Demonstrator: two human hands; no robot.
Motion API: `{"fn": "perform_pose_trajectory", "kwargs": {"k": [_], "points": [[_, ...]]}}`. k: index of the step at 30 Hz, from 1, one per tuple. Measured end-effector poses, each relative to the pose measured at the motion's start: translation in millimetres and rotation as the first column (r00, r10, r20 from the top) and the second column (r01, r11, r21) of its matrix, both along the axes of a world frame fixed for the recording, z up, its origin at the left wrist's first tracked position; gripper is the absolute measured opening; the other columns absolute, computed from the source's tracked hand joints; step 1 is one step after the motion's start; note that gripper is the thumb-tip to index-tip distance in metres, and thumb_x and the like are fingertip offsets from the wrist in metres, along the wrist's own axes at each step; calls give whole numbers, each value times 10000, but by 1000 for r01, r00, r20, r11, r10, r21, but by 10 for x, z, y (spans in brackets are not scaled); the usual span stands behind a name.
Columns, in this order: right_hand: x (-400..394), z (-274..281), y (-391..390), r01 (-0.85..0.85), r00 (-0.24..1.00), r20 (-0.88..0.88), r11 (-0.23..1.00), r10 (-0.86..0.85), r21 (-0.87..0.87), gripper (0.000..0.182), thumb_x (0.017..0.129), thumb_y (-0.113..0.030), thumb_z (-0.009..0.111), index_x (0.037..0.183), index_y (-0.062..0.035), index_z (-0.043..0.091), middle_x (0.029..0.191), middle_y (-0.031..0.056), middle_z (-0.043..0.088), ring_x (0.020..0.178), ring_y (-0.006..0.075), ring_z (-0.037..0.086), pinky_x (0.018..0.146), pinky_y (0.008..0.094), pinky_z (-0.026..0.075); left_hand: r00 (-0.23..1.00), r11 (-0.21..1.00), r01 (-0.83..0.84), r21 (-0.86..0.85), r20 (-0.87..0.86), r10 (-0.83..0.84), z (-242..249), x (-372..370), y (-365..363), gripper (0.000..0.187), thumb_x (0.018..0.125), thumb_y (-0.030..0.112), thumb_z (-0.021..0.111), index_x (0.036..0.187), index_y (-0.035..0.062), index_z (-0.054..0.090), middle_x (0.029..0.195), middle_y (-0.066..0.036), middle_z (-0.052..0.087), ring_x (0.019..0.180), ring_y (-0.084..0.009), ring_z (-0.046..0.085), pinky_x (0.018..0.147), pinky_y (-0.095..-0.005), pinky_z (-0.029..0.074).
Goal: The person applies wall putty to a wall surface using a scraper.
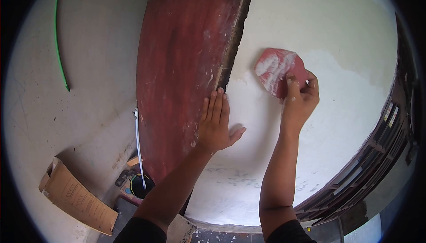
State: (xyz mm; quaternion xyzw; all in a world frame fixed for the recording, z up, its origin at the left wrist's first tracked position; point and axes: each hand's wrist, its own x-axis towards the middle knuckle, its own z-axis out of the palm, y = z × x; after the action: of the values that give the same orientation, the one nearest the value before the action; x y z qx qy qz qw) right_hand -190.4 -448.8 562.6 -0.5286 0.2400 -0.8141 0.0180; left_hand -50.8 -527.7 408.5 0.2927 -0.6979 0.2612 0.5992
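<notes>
My right hand pinches a piece of red sandpaper between thumb and fingers, close over the pale wall. White dust is smeared across the left part of its face. Flat against the edge of a dark red wooden panel lies my left hand, its fingers pointing up and its thumb stretched out over the wall. The panel's edge is rough and dark, with pale specks and scuffs on the red face.
A green hose hangs down the left wall. Below are a cardboard piece and a black bucket with a white stick standing in it. Dark slatted woodwork borders the wall at right. White spots mark the floor tiles.
</notes>
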Motion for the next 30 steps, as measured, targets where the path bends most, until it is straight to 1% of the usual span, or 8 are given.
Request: {"fn": "perform_pose_trajectory", "kwargs": {"k": [1,4,7,16,18,20,25,30], "points": [[133,40,79,-57,998,-31,997,58,48,211,889,-63,693,1052,24,593,844,60,670,718,60,570,658,210,453,1000,1000,1,7,-2,-1,-1,2,0,950,899,550,556,1456,-174,294,1540,-366,284,1464,-486,257,1188,-566,191],[177,127,-34,190,970,-180,970,-162,150,247,890,-106,704,1061,37,598,813,62,682,674,59,549,636,215,444,1000,1000,-3,14,2,3,5,1,2,945,905,556,547,1453,-174,301,1538,-367,286,1464,-485,259,1187,-566,191],[30,23,-32,263,961,-114,962,-254,74,241,891,-110,694,1052,43,601,816,72,686,677,72,558,642,229,454,1000,1000,-6,11,1,6,10,7,8,937,912,554,541,1453,-173,302,1535,-368,291,1462,-486,263,1186,-567,192],[-198,-1179,332,-268,925,285,963,251,19,133,922,-46,625,1037,7,583,968,49,628,879,106,555,854,259,450,1000,999,-5,52,12,5,-13,25,70,932,920,558,534,1467,-157,295,1537,-361,290,1464,-482,259,1194,-553,190],[-59,-1608,588,-387,881,328,918,341,85,121,953,-110,633,986,-31,547,904,51,596,734,113,574,575,242,477,999,995,-9,97,38,5,-97,105,168,941,920,572,532,1472,-152,290,1541,-358,283,1466,-481,254,1195,-553,190],[-2,-2183,687,-466,827,417,874,376,136,134,967,-128,619,1004,-39,526,895,69,601,666,142,595,417,276,482,993,980,50,194,97,-70,-475,266,419,956,927,593,518,1483,-145,271,1554,-351,256,1467,-480,245,1196,-554,187],[101,-3455,1087,-691,702,627,537,338,484,265,942,-117,647,1143,-43,492,1046,133,631,842,250,691,566,402,632,982,858,159,488,-167,-87,-2102,832,1206,965,938,612,494,1528,-96,209,1583,-326,210,1476,-459,235,1192,-532,218],[252,-4523,1420,-583,812,555,285,181,761,336,906,-19,646,1221,21,537,1080,154,646,916,280,700,689,439,650,945,522,231,821,-317,80,-3490,1333,2117,858,984,513,462,1533,-88,194,1594,-322,188,1477,-479,208,1205,-505,190]]}}
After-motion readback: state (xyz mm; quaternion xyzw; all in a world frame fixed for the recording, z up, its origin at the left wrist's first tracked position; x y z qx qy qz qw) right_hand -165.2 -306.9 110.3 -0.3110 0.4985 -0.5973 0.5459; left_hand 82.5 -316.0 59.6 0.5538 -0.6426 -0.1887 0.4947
